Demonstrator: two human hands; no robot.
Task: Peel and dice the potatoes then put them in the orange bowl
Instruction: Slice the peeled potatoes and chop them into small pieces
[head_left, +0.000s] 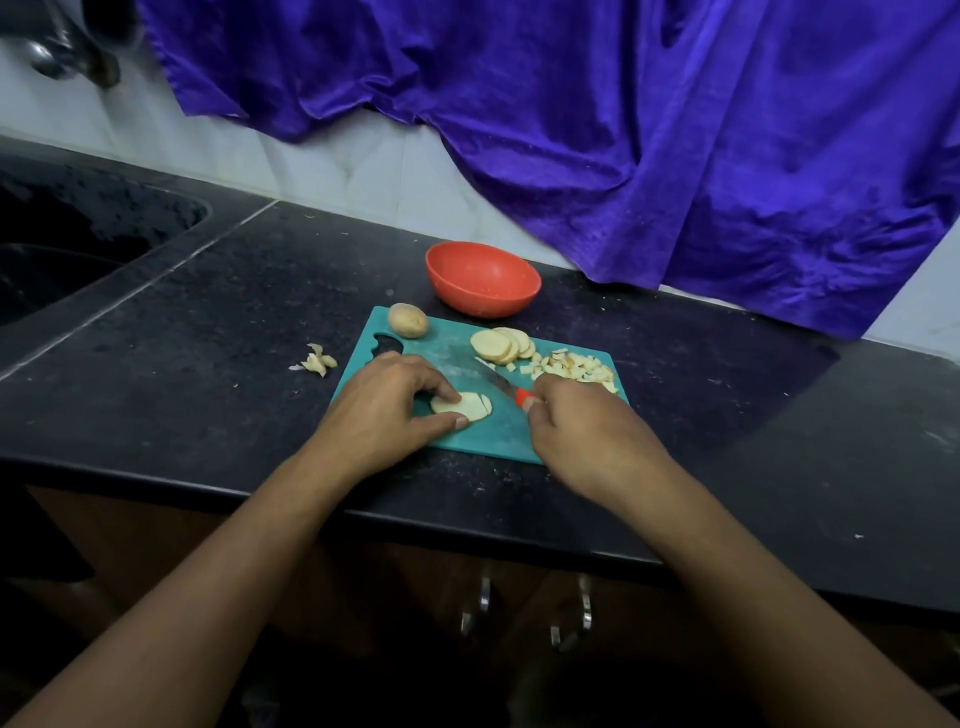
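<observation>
Nearest the camera, wooden cabinet doors with metal handles (484, 603) are sitting under the edge of a black speckled countertop (208, 338), which is running left to a sunken sink (78, 244).

On the counter's near part a teal cutting board (498, 431) is lying at a slant. The left hand (384, 405) is pinching a flat potato slice (467, 404) against the board between curled fingertips and thumb. The slice is lying with its long axis roughly left to right, its right end already cut into strips. The right hand (587, 431) is gripping the red handle of a knife (501, 384), whose blade is pointing away and leftward, lying diagonally just beyond the slice.

Farther along the board, a stack of round slices (498, 345) is leaning beside a heap of diced potato (576, 369), and a whole unpeeled potato (408, 319) is sitting at the far left corner. Peels (317, 360) are lying on the counter left of the board.

Just behind the board the orange bowl (483, 301) is standing upright. Beyond it, a purple cloth (623, 130) is hanging over a white tiled wall (337, 166).
</observation>
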